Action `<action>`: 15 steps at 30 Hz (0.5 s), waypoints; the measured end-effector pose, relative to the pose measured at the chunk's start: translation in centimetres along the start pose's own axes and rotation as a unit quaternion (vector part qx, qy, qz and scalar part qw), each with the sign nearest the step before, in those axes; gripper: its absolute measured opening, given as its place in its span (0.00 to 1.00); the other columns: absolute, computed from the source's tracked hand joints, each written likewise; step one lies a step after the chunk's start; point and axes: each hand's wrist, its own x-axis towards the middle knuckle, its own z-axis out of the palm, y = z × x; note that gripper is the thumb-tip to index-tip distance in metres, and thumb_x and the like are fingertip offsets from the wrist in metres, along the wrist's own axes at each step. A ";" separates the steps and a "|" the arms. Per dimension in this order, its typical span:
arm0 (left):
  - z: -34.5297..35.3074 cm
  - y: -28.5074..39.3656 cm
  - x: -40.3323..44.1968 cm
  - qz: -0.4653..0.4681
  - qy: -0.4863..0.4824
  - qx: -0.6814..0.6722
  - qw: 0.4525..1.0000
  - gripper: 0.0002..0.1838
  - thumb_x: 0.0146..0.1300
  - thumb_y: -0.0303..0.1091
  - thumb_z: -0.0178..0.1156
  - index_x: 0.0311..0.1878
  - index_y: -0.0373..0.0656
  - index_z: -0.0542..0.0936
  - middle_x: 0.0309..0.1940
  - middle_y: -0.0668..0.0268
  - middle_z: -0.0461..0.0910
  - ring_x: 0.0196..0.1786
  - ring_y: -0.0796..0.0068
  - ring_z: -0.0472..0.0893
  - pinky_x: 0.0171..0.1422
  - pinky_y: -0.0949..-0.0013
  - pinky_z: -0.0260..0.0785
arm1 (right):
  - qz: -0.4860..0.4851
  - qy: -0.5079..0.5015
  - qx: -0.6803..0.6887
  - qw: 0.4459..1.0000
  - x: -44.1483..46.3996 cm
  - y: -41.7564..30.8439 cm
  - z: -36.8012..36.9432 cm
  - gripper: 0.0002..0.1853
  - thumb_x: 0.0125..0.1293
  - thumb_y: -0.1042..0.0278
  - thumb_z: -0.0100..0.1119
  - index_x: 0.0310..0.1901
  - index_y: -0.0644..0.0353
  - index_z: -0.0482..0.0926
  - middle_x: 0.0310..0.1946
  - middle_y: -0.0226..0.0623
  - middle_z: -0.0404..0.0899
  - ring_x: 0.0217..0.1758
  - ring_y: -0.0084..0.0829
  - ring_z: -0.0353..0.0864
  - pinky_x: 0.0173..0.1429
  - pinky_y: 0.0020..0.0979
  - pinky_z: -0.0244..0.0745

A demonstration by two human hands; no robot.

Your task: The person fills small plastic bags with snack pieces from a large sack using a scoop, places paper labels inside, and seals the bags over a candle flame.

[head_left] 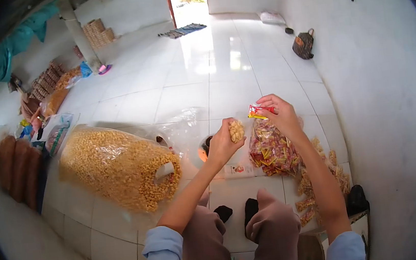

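Observation:
My left hand is closed around a small clear bag of pale yellow snack pieces, held up in front of me. My right hand pinches a red and yellow sachet just above and to the right of it. Below my right hand lies a clear bag full of red and yellow sachets. On the floor to my left rests a big clear sack of yellow snack pieces, with a white scoop or cup in its mouth. Behind my left hand, a round orange and black object is partly hidden.
Filled snack packets are heaped at my right, near a black object by the wall. Crumpled clear plastic lies ahead. Another person's hand shows at far left. A patterned bag leans by the right wall.

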 end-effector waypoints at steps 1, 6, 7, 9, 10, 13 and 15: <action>-1.0 0.8 -0.4 0.000 0.013 0.001 1.000 0.31 0.46 0.39 0.67 0.49 0.42 0.61 0.36 0.54 0.77 0.38 0.53 0.78 0.39 0.59 0.71 | -0.011 -0.003 -0.013 1.000 0.0 -3.2 0.1 0.05 0.55 0.75 0.58 0.33 0.64 0.74 0.32 0.37 0.79 0.37 0.26 0.78 0.41 0.27 0.72; -2.6 1.9 -1.7 -0.010 0.077 0.000 0.997 0.30 0.46 0.38 0.67 0.48 0.42 0.61 0.34 0.54 0.77 0.37 0.53 0.78 0.38 0.59 0.70 | -0.154 -0.084 -0.157 0.972 1.0 -8.1 1.5 0.04 0.54 0.74 0.56 0.31 0.64 0.75 0.27 0.38 0.76 0.35 0.34 0.76 0.40 0.31 0.71; -2.9 1.9 -2.0 -0.030 0.090 -0.010 0.995 0.29 0.46 0.38 0.67 0.48 0.42 0.61 0.34 0.54 0.77 0.37 0.53 0.78 0.38 0.60 0.70 | -0.197 -0.110 -0.190 0.956 1.3 -8.4 2.1 0.04 0.54 0.73 0.54 0.30 0.64 0.74 0.27 0.39 0.75 0.34 0.37 0.75 0.40 0.32 0.71; -2.9 1.3 -2.9 -0.035 0.097 -0.038 0.994 0.29 0.46 0.37 0.67 0.47 0.41 0.61 0.33 0.54 0.76 0.36 0.54 0.78 0.37 0.60 0.70 | -0.200 -0.128 -0.188 0.953 1.5 -8.1 3.2 0.04 0.55 0.73 0.54 0.31 0.64 0.75 0.28 0.39 0.76 0.34 0.36 0.75 0.40 0.31 0.71; -3.2 0.8 -3.0 -0.038 0.101 -0.038 0.993 0.29 0.46 0.37 0.67 0.47 0.41 0.61 0.33 0.54 0.76 0.36 0.54 0.78 0.37 0.60 0.70 | -0.196 -0.143 -0.184 0.953 1.7 -8.2 4.0 0.04 0.55 0.73 0.54 0.32 0.64 0.76 0.29 0.39 0.76 0.33 0.35 0.75 0.40 0.31 0.70; -3.7 -0.4 -3.5 -0.035 0.093 -0.014 0.995 0.29 0.47 0.37 0.66 0.47 0.41 0.61 0.32 0.55 0.76 0.35 0.55 0.79 0.36 0.60 0.70 | -0.160 -0.161 -0.214 0.950 1.5 -7.5 5.8 0.05 0.56 0.73 0.54 0.32 0.64 0.76 0.30 0.37 0.75 0.35 0.35 0.75 0.41 0.31 0.71; -4.1 -1.0 -3.7 -0.043 0.092 -0.010 0.995 0.27 0.46 0.36 0.66 0.47 0.44 0.63 0.32 0.56 0.77 0.34 0.55 0.78 0.34 0.60 0.69 | -0.154 -0.160 -0.230 0.947 1.0 -6.8 6.9 0.05 0.56 0.73 0.53 0.32 0.65 0.76 0.30 0.37 0.75 0.36 0.35 0.75 0.41 0.31 0.71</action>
